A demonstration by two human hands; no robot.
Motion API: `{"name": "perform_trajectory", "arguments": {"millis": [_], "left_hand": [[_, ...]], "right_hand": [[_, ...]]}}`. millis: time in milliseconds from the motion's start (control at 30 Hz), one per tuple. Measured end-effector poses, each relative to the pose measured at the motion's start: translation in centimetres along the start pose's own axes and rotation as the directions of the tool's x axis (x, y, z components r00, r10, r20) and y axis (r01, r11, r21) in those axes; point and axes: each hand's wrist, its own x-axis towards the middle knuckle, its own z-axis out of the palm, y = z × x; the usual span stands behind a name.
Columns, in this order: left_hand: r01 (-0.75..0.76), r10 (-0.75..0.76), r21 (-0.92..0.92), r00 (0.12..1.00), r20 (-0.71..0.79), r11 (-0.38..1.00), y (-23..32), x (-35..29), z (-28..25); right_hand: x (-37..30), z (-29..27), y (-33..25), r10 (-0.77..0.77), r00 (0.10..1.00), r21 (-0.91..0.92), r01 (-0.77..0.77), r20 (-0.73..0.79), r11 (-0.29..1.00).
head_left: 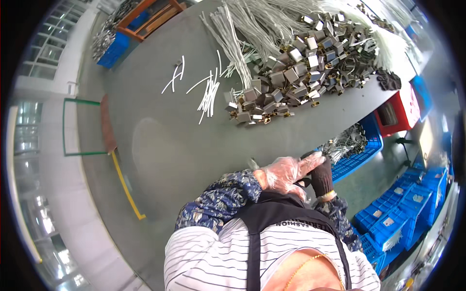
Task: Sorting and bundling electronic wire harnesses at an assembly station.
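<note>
My left hand (pixel 284 174), in a thin clear plastic glove, reaches across in front of my chest. Its fingers stretch over the dark knit glove (pixel 321 178) on my right hand (pixel 320 169) and touch it. The left thumb points lower, apart from the fingers, with something black between that I cannot make out. The right hand is raised close to my body, its fingers partly covered by the left ones, so their pose is unclear. Just beyond the hands lies the near edge of the grey table (pixel 204 145).
A big heap of small metal-cased parts (pixel 296 72) covers the table's far right, with bundles of whitish tubes (pixel 238 43) behind. Loose white tubes (pixel 208 97) lie left of it. Blue crates (pixel 352 162) and a red crate (pixel 398 114) stand at the right.
</note>
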Motion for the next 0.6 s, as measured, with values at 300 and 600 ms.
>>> {"name": "perform_trajectory", "arguments": {"millis": [300, 600], "left_hand": [[-0.037, 0.041, 0.190, 0.999, -0.016, 0.981, -0.5, -3.2, -2.1], [0.064, -0.064, 0.058, 0.998, -0.010, 0.996, -1.7, 1.6, 2.7]], "right_hand": [[3.4, 0.3, -7.4, 0.376, 0.921, 0.401, -0.309, -0.098, 0.862], [0.7, -2.2, -5.6, 0.394, 0.909, -0.074, -0.387, 0.138, 0.919]]}}
